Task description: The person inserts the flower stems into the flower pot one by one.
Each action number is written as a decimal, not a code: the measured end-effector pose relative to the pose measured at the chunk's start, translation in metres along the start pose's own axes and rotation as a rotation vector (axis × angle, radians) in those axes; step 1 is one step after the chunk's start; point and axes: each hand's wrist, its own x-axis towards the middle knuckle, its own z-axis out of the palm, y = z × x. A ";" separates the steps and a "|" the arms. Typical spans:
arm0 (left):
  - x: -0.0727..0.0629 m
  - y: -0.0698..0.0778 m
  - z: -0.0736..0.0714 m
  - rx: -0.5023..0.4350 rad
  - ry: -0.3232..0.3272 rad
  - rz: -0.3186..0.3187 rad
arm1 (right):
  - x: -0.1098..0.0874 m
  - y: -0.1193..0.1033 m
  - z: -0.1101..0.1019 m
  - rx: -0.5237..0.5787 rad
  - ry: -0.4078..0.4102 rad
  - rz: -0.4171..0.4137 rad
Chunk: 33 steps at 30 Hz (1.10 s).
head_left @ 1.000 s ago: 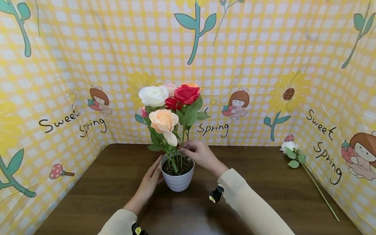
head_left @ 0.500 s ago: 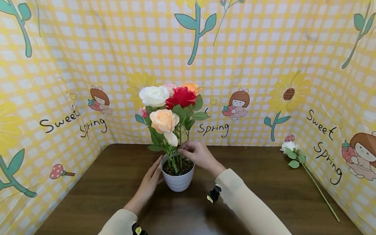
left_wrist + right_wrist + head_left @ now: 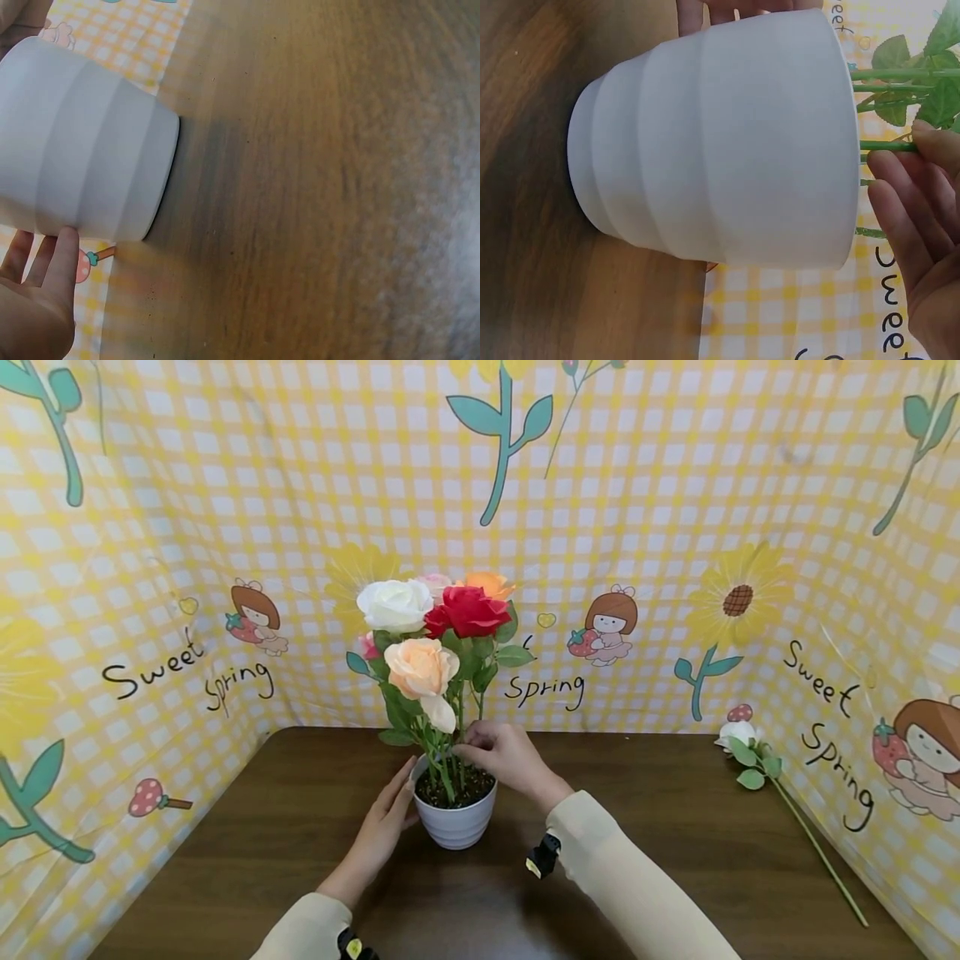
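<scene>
A white ribbed flowerpot [image 3: 455,827] filled with dark soil stands upright on the table. My left hand [image 3: 381,827] rests straight fingers against its left side; in the left wrist view the fingertips [image 3: 67,244] touch the pot wall. Just above the rim on the right, my right hand [image 3: 513,764] pinches a green stem [image 3: 889,145] between thumb and fingers. That stem leads up towards a red rose [image 3: 476,612]. Around it in the pot stand a white rose [image 3: 394,606], a peach rose [image 3: 422,668], an orange rose [image 3: 489,584] and pink ones, with green leaves.
A single white rose [image 3: 780,785] with a long stem lies at the table's right side. Yellow checked cloth [image 3: 600,510] with printed cartoons walls in the back and both sides of the dark wooden table [image 3: 247,827].
The red rose's bloom has turned and sunk slightly, baring more of the orange rose behind it. My right hand has shifted a little left; the left hand and pot stay put.
</scene>
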 end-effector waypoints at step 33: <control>-0.001 0.000 0.000 -0.002 0.018 -0.005 | -0.009 0.004 0.004 -0.020 0.033 -0.066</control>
